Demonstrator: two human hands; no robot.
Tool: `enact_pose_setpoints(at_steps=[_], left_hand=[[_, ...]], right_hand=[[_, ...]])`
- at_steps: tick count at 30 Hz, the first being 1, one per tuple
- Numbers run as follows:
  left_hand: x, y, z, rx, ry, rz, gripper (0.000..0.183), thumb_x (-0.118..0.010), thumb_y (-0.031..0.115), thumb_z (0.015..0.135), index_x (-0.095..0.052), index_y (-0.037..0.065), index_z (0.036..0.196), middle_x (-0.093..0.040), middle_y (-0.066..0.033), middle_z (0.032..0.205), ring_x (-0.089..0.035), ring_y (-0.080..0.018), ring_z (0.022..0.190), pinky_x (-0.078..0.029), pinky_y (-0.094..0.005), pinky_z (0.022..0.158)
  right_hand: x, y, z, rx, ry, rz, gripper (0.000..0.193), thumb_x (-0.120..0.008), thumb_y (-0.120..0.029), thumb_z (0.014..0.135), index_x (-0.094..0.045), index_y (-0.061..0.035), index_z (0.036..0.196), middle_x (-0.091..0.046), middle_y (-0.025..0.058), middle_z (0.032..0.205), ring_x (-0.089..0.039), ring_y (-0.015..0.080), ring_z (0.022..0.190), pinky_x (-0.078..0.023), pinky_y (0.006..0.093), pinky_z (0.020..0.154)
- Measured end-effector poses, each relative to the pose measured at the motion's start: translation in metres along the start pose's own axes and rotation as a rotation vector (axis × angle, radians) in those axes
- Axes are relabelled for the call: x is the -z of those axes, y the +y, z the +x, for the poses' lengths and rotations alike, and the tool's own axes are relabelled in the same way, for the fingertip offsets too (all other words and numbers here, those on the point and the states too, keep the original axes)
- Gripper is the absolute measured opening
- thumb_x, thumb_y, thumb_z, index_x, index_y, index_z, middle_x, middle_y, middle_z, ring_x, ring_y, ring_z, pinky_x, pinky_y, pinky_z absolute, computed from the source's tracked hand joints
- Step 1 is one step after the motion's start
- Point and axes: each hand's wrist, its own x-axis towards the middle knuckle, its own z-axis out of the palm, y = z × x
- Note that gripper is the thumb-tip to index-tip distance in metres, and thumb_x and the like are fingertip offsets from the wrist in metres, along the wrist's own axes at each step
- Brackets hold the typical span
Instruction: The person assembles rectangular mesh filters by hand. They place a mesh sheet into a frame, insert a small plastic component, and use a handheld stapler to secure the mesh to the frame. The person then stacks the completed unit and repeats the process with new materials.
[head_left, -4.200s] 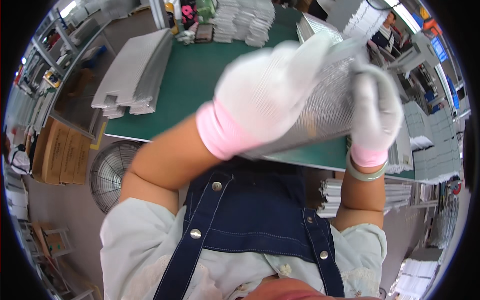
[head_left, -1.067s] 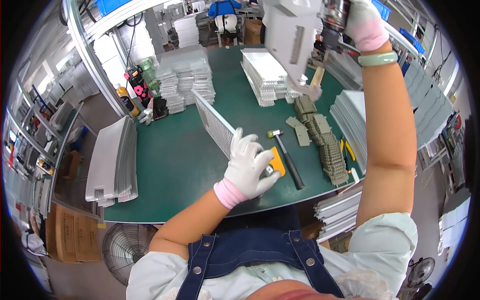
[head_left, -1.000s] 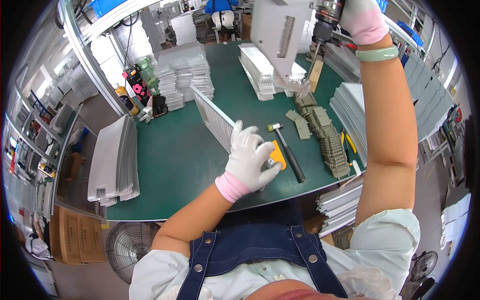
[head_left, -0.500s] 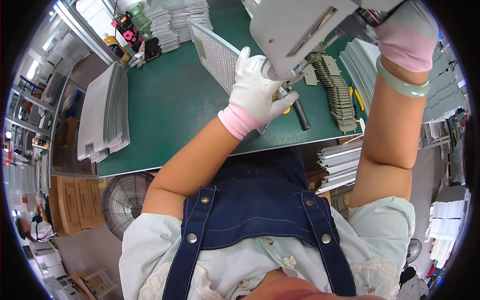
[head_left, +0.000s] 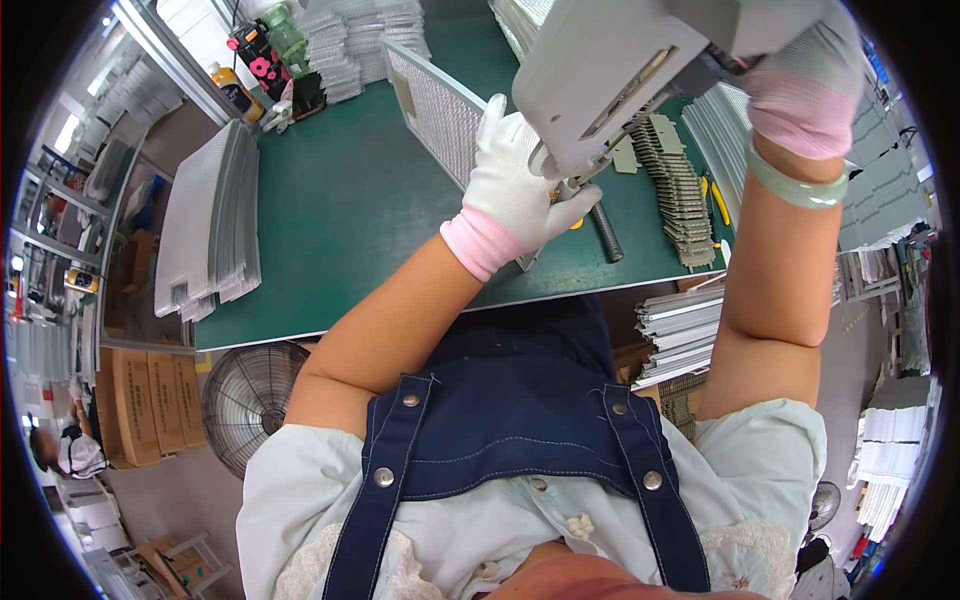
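Note:
My right hand (head_left: 812, 85), in a white and pink glove, grips a large grey handheld power tool (head_left: 600, 75) at the upper right. The tool slants down to the left, its thin nose close to my left fingers. My gloved left hand (head_left: 508, 180) holds the near end of a framed mesh panel (head_left: 432, 108) that stands on its edge on the green table. The left index finger points up along the panel and the thumb reaches to the right. The tool hides part of the left fingertips, and I cannot tell whether its nose touches the panel.
Beyond the thumb lies a black-handled tool (head_left: 607, 235). A row of thin grey-green plates (head_left: 680, 195) and yellow-handled pliers (head_left: 719, 203) are to the right. Panels stack on the green table (head_left: 330, 220) at left (head_left: 205, 225) and back. A fan (head_left: 250, 400) stands below.
The power tool has tipped and shifted slightly to the right and down, with my right hand lowered a little. My left hand and the panel have barely moved.

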Motion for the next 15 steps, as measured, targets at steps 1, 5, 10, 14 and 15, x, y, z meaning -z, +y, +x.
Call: enact_pose_setpoints(at_steps=[1, 5, 10, 14, 15], left_hand=[[0.001, 0.001, 0.001, -0.017, -0.002, 0.03, 0.046, -0.071, 0.042, 0.078, -0.066, 0.018, 0.117, -0.053, -0.0128, 0.123, -0.048, -0.0337, 0.117, -0.021, -0.0645, 0.11], [0.008, 0.005, 0.011, -0.081, 0.035, 0.065, 0.044, -0.071, 0.041, 0.078, -0.067, 0.017, 0.114, -0.056, -0.0137, 0.114, -0.051, -0.0344, 0.108, -0.023, -0.064, 0.109], [0.006, 0.001, 0.009, -0.117, 0.129, 0.083, 0.044, -0.071, 0.039, 0.076, -0.067, 0.015, 0.112, -0.058, -0.0125, 0.101, -0.053, -0.0342, 0.097, -0.025, -0.0628, 0.108], [0.009, 0.003, 0.01, -0.099, 0.069, 0.079, 0.043, -0.07, 0.038, 0.077, -0.066, 0.014, 0.112, -0.058, -0.0111, 0.096, -0.054, -0.0337, 0.094, -0.026, -0.0613, 0.107], [0.01, 0.003, 0.011, -0.084, 0.024, 0.09, 0.043, -0.07, 0.039, 0.077, -0.066, 0.014, 0.112, -0.058, -0.0108, 0.095, -0.054, -0.0335, 0.094, -0.027, -0.0609, 0.106]], right_hand=[[0.0, 0.006, 0.001, -0.004, 0.009, 0.011, 0.023, -0.061, -0.02, 0.092, -0.067, -0.0035, 0.108, -0.072, 0.0078, 0.096, -0.07, 0.0188, 0.081, -0.058, 0.0326, 0.073], [0.013, 0.03, 0.019, -0.132, -0.017, 0.133, 0.026, -0.06, -0.021, 0.093, -0.067, -0.0031, 0.11, -0.073, 0.0081, 0.098, -0.071, 0.019, 0.082, -0.058, 0.0329, 0.074], [0.026, 0.048, 0.033, -0.308, -0.036, 0.163, 0.023, -0.06, -0.021, 0.092, -0.067, -0.0048, 0.108, -0.072, 0.0065, 0.09, -0.07, 0.0179, 0.071, -0.06, 0.0328, 0.066], [0.009, 0.044, 0.029, -0.233, -0.049, 0.068, 0.023, -0.061, -0.019, 0.091, -0.067, -0.0043, 0.107, -0.072, 0.0062, 0.089, -0.07, 0.0165, 0.07, -0.059, 0.0311, 0.064], [0.004, 0.043, 0.028, -0.2, -0.047, 0.029, 0.023, -0.061, -0.018, 0.091, -0.067, -0.0041, 0.108, -0.072, 0.0062, 0.089, -0.07, 0.0163, 0.07, -0.059, 0.0308, 0.063]])
